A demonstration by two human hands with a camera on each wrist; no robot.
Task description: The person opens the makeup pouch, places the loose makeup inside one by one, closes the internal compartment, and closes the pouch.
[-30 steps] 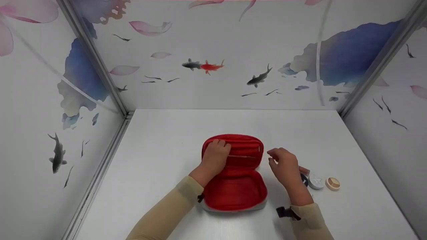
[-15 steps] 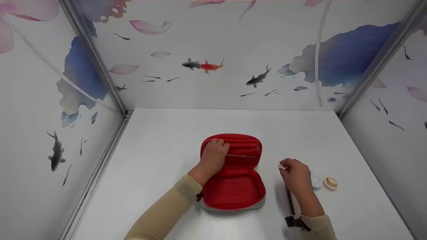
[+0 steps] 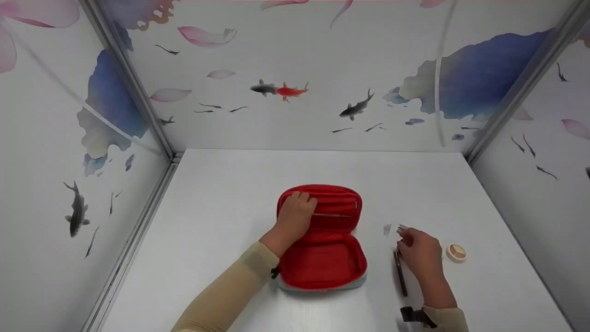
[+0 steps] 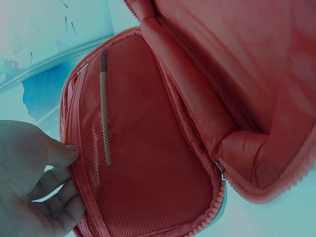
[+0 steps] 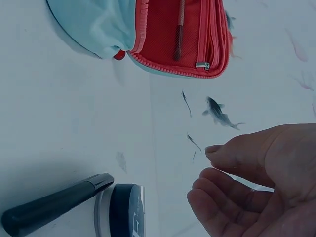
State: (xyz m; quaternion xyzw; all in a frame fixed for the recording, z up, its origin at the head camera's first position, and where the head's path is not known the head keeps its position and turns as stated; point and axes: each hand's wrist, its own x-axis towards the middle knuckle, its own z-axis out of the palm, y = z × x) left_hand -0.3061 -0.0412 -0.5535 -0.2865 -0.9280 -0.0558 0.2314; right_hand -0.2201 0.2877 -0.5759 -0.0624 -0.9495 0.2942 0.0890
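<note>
Red-lined case (image 3: 322, 265) in front of you, lying open on the white table (image 3: 221, 207). Your left hand (image 3: 295, 214) grips the zipped edge of its raised lid (image 3: 334, 225), thumb on one side and fingers on the other, just beside the mesh pocket (image 4: 158, 182) where a slim brush (image 4: 104, 113) sits. Your right hand (image 3: 421, 253) is to the right of the case, fingers bent — the head view shows a small silvery item (image 3: 402, 228) at your fingertips, but the wrist view shows a gap there, so I cannot tell if you are grasping it. Near that hand lie a dark stick (image 3: 400, 274), a dark-banded container (image 5: 127, 212) and — farther right — a round cream compact (image 3: 456, 253).
</note>
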